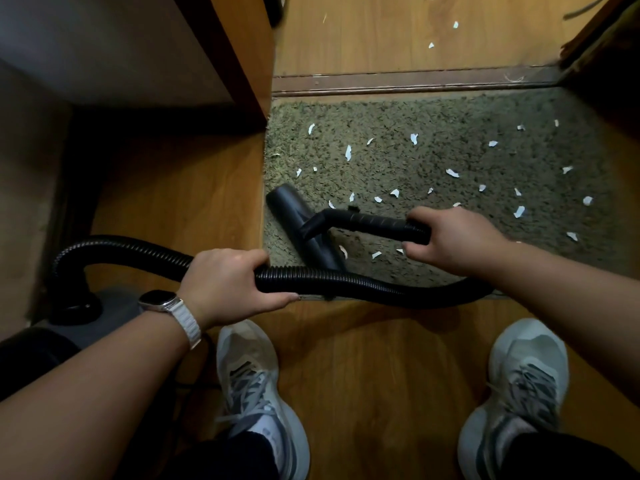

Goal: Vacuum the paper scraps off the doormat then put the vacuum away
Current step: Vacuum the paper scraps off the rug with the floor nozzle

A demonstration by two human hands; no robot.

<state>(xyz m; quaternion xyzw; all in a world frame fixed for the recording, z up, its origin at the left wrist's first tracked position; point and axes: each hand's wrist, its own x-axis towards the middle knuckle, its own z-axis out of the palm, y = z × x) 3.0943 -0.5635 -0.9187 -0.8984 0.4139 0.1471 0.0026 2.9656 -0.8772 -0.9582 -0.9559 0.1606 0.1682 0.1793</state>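
Observation:
A grey-green shaggy doormat (450,157) lies in front of a door sill, strewn with several white paper scraps (348,152). A black vacuum nozzle (298,216) rests on the mat's near left corner. My right hand (453,240) grips the black wand (374,225) behind the nozzle. My left hand (225,282) grips the ribbed black hose (138,249), which loops left to the grey vacuum body (104,317) on the floor and curves right along the mat's near edge.
A wooden door frame (239,57) and wall stand at the left. Beyond the sill (415,79), wooden floor holds a few more scraps (431,45). My two grey shoes (256,386) (519,386) stand on the wooden floor below the mat.

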